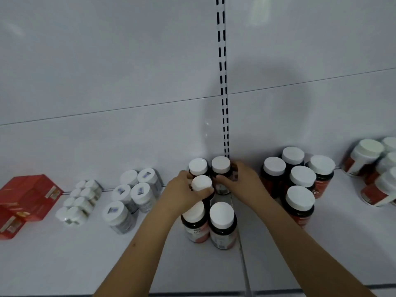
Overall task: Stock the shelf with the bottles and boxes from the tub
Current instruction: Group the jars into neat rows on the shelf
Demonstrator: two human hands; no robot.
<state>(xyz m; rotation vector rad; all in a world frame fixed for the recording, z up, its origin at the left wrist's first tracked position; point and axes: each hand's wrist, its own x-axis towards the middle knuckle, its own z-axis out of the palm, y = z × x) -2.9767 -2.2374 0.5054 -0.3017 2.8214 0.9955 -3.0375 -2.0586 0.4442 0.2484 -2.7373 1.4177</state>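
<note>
On the white shelf [64, 264], at the middle, stands a cluster of dark bottles with white caps. My left hand [182, 191] grips the middle-left bottle [201, 183] of that cluster, fingers curled round its side. My right hand [242, 181] grips the back-right bottle [220, 165], close against the back wall. Another bottle [198, 166] stands at the back left. Two more bottles [221, 215] stand in front of them, nearest me. The tub is not in view.
Red boxes [25, 200] sit at the far left, then small white-capped bottles [79, 200] and larger grey bottles [132, 194]. Red-labelled bottles [300, 183] stand to the right, more [372, 168] at the far right. A slotted upright [224, 82] runs up the back wall.
</note>
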